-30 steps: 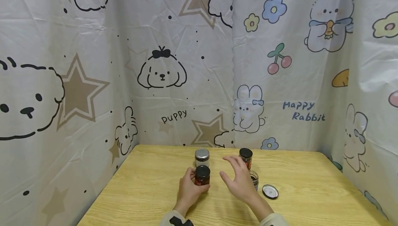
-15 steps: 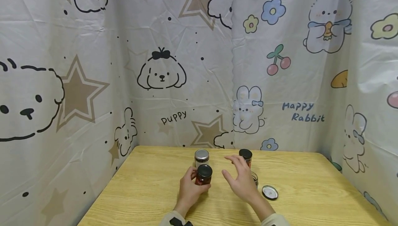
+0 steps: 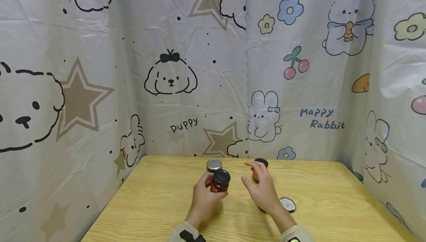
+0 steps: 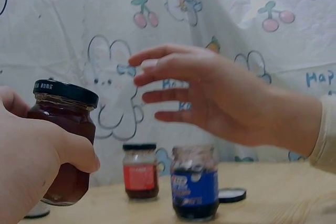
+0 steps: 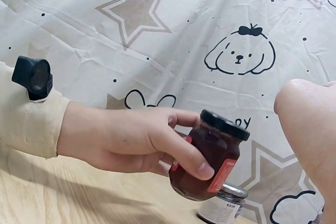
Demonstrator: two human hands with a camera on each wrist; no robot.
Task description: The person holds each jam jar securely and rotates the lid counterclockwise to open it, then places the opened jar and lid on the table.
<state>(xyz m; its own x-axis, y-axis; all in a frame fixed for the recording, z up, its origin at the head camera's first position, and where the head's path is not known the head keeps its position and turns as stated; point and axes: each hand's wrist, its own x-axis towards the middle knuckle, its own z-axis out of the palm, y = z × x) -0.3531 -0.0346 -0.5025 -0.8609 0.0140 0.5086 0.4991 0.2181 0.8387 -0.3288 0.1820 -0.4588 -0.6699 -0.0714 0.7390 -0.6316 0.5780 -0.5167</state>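
Note:
My left hand grips a glass jar of dark red contents with a black lid, its label red. In the right wrist view this jar is tilted and off the table, thumb on the near side. My right hand hovers to the right of it, fingers spread and loosely bent, holding nothing. Below that hand, in the left wrist view, stands an uncapped jar with a blue label and dark contents. The head view shows it almost wholly hidden by the right hand.
A silver-lidded jar stands behind the held one. Farther right is a red-labelled jar with a black lid, partly behind my right hand. A loose lid lies upside down on the wooden table. Printed curtains surround the table.
My left hand has raised the red-labelled jar and moved it slightly right and away, tilting it. My right hand has shifted a little right and up, still holding nothing.

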